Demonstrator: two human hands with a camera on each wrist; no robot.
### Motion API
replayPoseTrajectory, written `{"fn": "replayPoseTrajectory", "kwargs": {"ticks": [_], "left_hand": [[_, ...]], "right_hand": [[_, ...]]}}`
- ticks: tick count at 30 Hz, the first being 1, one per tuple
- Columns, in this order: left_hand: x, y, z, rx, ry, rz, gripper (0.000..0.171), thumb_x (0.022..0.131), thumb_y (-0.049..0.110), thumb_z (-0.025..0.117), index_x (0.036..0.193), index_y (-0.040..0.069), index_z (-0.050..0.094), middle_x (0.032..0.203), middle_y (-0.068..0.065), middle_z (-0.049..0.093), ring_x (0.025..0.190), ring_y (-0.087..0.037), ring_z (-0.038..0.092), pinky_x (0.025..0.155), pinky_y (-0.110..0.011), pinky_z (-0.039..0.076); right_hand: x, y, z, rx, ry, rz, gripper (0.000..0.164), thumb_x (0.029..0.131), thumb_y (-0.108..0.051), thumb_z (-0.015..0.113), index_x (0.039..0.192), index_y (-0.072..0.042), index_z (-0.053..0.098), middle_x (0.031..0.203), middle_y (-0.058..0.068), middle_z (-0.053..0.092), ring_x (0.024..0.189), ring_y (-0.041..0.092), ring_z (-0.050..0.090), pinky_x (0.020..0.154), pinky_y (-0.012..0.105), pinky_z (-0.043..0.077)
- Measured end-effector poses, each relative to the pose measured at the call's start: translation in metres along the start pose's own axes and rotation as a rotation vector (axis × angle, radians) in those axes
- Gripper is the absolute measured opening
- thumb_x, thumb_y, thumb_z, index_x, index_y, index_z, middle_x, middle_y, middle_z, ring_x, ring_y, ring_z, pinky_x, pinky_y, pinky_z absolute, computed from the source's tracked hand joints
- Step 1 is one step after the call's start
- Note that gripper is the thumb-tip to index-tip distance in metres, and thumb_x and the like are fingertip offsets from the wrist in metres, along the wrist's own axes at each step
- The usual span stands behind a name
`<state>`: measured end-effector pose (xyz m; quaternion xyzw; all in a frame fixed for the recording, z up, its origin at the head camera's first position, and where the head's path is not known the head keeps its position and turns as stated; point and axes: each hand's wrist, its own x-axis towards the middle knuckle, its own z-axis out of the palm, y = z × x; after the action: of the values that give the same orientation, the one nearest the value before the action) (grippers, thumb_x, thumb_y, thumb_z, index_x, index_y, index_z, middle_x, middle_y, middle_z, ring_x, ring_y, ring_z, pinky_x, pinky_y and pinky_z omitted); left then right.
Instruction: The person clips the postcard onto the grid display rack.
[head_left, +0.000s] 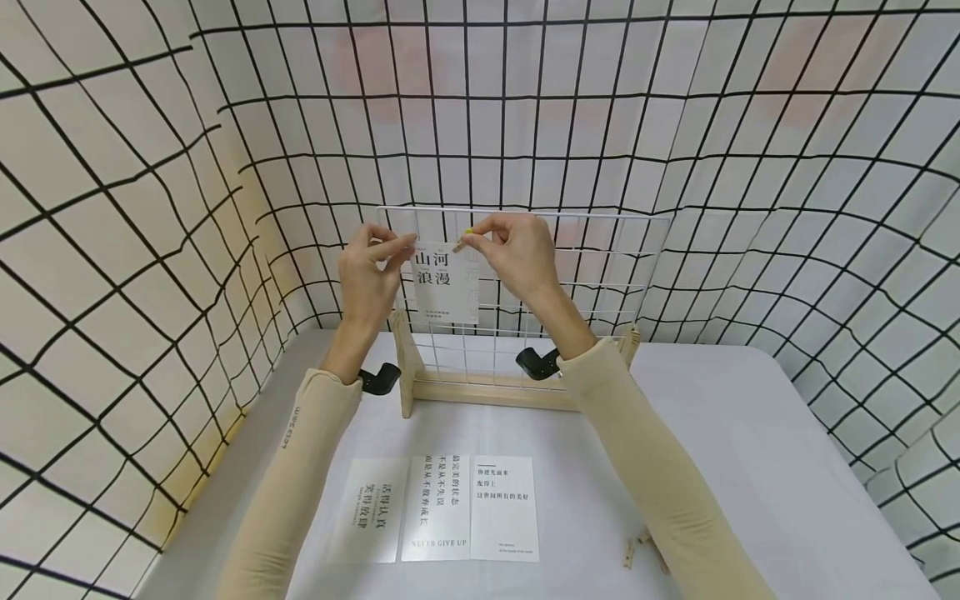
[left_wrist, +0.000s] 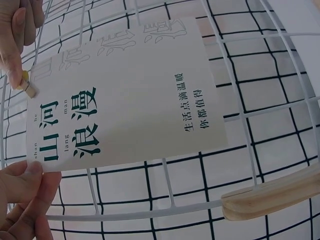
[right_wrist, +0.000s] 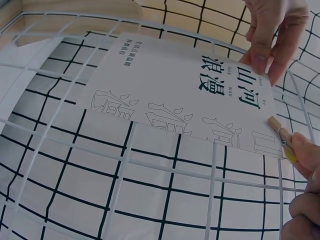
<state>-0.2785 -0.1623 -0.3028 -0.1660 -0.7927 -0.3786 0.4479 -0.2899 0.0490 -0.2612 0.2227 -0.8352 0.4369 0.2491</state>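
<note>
L hand [head_left: 367,275] pinches white rectangular printed card [head_left: 457,292] by top corner, against white wire rack w/ pale-wood base [head_left: 487,392]; R hand [head_left: 519,254] pinches small wooden clothespin [right_wrist: 280,131] at card's top edge. Step seems clipping; next prob. needs catching card & wire together.

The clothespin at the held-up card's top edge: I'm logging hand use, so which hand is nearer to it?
Right. The right hand pinches the clothespin; the left hand is farther off, to its left, pinching the upper left corner of the card.
</note>
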Motion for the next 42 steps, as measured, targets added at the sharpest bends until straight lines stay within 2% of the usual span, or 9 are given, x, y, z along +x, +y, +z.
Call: {"fn": "replayPoseTrajectory", "kwargs": {"ticks": [4,13,23,26,32,37,42], "left_hand": [[-0.001,0.000,0.000,0.003,0.008,-0.006,0.012,0.090,0.000,0.077,0.101,-0.001,0.081,0.096,-0.022,0.067,0.090,-0.036,0.066,0.072,-0.033,0.047],[-0.001,-0.001,-0.002,0.017,0.008,0.035,0.012,0.092,0.003,0.076,0.103,-0.002,0.080,0.096,-0.023,0.066,0.086,-0.036,0.063,0.072,-0.027,0.040],[-0.001,-0.001,-0.002,0.020,0.016,0.055,0.014,0.089,0.004,0.080,0.100,-0.004,0.080,0.094,-0.023,0.066,0.084,-0.036,0.065,0.067,-0.040,0.044],[-0.002,-0.002,-0.003,0.023,0.014,0.063,0.016,0.089,0.005,0.080,0.102,-0.004,0.080,0.094,-0.024,0.066,0.085,-0.037,0.066,0.067,-0.036,0.043],[-0.010,-0.002,-0.008,0.033,0.017,0.052,0.023,0.088,0.006,0.081,0.109,-0.002,0.078,0.097,-0.025,0.068,0.087,-0.040,0.066,0.070,-0.027,0.034],[-0.021,-0.002,-0.013,0.046,0.007,0.065,0.026,0.090,0.007,0.079,0.114,-0.001,0.077,0.102,-0.025,0.068,0.093,-0.040,0.069,0.072,-0.031,0.039],[-0.035,0.002,-0.017,0.033,-0.019,0.079,0.028,0.088,0.004,0.079,0.116,-0.001,0.077,0.104,-0.024,0.067,0.091,-0.038,0.072,0.076,-0.034,0.046]], "right_hand": [[0.001,0.001,0.001,-0.011,-0.005,-0.008,0.015,0.092,-0.023,0.080,0.096,-0.009,0.083,0.050,-0.004,0.037,0.049,0.011,0.032,0.051,0.024,0.024],[-0.002,0.002,0.001,-0.029,0.004,-0.019,0.017,0.093,-0.024,0.080,0.099,-0.008,0.082,0.049,-0.004,0.038,0.046,0.011,0.031,0.048,0.023,0.021],[-0.003,0.003,0.000,-0.016,0.021,-0.058,0.019,0.094,-0.023,0.078,0.106,-0.008,0.082,0.049,-0.004,0.041,0.046,0.010,0.033,0.049,0.023,0.023],[-0.005,0.004,0.000,-0.012,0.038,-0.088,0.020,0.095,-0.022,0.078,0.109,-0.008,0.081,0.049,-0.004,0.042,0.046,0.009,0.032,0.050,0.023,0.023],[-0.013,0.004,-0.009,0.006,0.086,-0.148,0.025,0.093,-0.021,0.079,0.114,-0.008,0.080,0.053,0.001,0.051,0.049,0.010,0.036,0.051,0.024,0.025],[-0.023,0.005,-0.019,0.033,0.117,-0.180,0.029,0.093,-0.021,0.079,0.119,-0.009,0.078,0.057,0.004,0.057,0.049,0.012,0.036,0.050,0.022,0.022],[-0.035,0.009,-0.027,0.045,0.114,-0.184,0.029,0.093,-0.020,0.080,0.119,-0.009,0.078,0.059,0.005,0.058,0.049,0.010,0.036,0.049,0.021,0.023]]}}
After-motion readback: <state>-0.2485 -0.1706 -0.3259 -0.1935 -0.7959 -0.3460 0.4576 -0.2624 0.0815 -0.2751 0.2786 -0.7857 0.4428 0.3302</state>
